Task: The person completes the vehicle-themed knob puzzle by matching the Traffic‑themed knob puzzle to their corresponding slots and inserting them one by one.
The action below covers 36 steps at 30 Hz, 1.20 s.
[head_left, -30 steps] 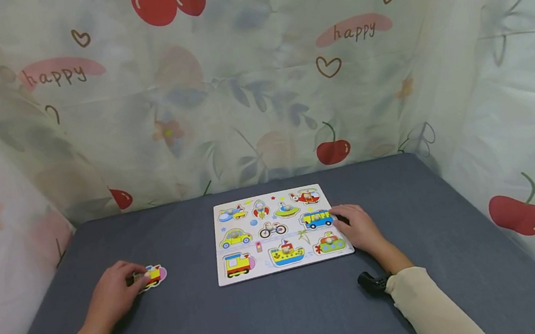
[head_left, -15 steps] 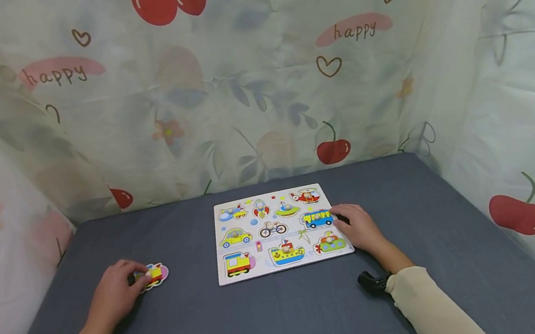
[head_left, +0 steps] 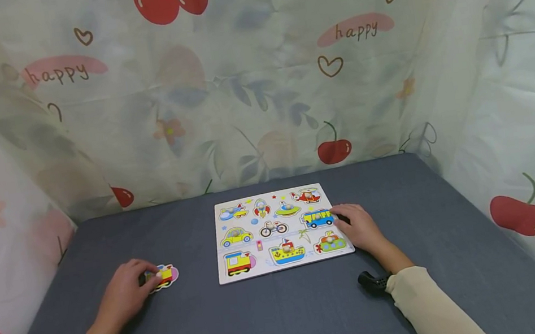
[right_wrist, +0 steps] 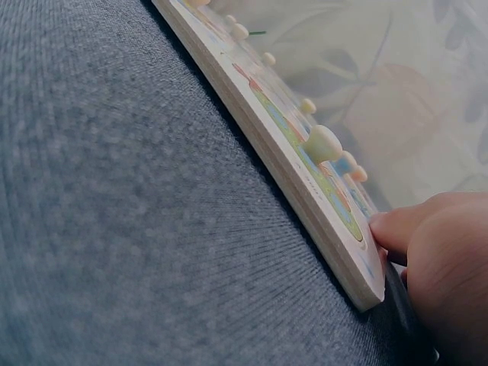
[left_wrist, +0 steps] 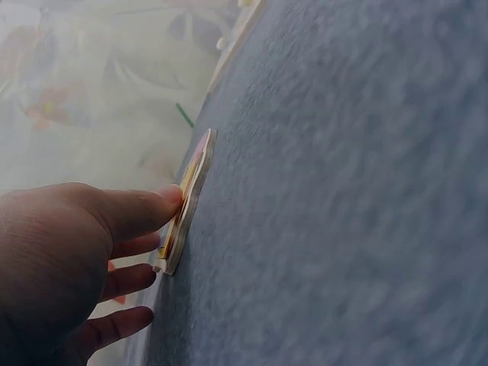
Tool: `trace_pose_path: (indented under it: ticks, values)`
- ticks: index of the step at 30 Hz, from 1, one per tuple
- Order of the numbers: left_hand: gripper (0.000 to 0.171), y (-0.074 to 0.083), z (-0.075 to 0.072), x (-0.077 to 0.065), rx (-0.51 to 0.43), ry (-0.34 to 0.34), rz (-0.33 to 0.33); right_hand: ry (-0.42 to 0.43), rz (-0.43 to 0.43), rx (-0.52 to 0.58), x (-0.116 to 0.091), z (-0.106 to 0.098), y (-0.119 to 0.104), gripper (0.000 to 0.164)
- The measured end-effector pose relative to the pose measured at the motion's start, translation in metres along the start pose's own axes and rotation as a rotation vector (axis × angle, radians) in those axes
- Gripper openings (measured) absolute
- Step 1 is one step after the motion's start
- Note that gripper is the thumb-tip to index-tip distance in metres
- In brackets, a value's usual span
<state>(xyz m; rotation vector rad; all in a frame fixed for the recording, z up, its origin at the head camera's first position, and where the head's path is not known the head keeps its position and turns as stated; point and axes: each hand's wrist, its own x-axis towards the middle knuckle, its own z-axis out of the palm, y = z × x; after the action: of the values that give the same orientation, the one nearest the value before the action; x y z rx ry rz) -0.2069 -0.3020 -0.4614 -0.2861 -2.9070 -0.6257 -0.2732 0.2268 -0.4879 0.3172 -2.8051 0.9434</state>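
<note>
My left hand (head_left: 124,290) pinches a train puzzle piece (head_left: 168,275) left of the puzzle board (head_left: 263,270). The left wrist view shows the thumb pressed on the face of the train piece (left_wrist: 197,171), which is seen nearly edge-on, very close to the tabletop. Whether it touches the cloth I cannot tell. Vehicle shapes with small knobs cover the board, and a train picture (head_left: 239,263) is at its lower left. My right hand (head_left: 358,227) holds the board's right edge beside the bus piece (head_left: 317,219). Its thumb (right_wrist: 393,229) lies at the corner; the other fingers are mostly hidden.
A dark grey cloth (head_left: 289,318) covers the table. Behind and at both sides hangs a printed curtain (head_left: 239,114) with cherries and flowers. Black wrist devices (head_left: 373,282) sit on both forearms.
My left hand has moved slightly to the right with the train puzzle piece, closer to the board. My right hand and the board stay in place.
</note>
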Motion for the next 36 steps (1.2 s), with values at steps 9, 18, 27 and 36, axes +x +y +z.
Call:
trace_pose_path:
  ticks: [9, 18, 27, 36]
  values:
    - [0.012, 0.018, 0.004, 0.0, -0.003, -0.016, 0.034, -0.002, -0.003, 0.004, 0.0, 0.0, -0.001, 0.038]
    - [0.012, 0.036, 0.009, 0.003, -0.003, -0.033, 0.059, -0.005, 0.004, 0.0, 0.001, 0.0, -0.001, 0.038]
    - [0.013, 0.051, 0.019, 0.005, -0.013, -0.06, 0.047, 0.0, -0.008, -0.002, -0.001, -0.001, -0.002, 0.038]
    - [0.012, 0.067, 0.027, 0.007, -0.038, -0.081, 0.061, 0.005, -0.011, 0.003, 0.0, 0.0, 0.0, 0.038]
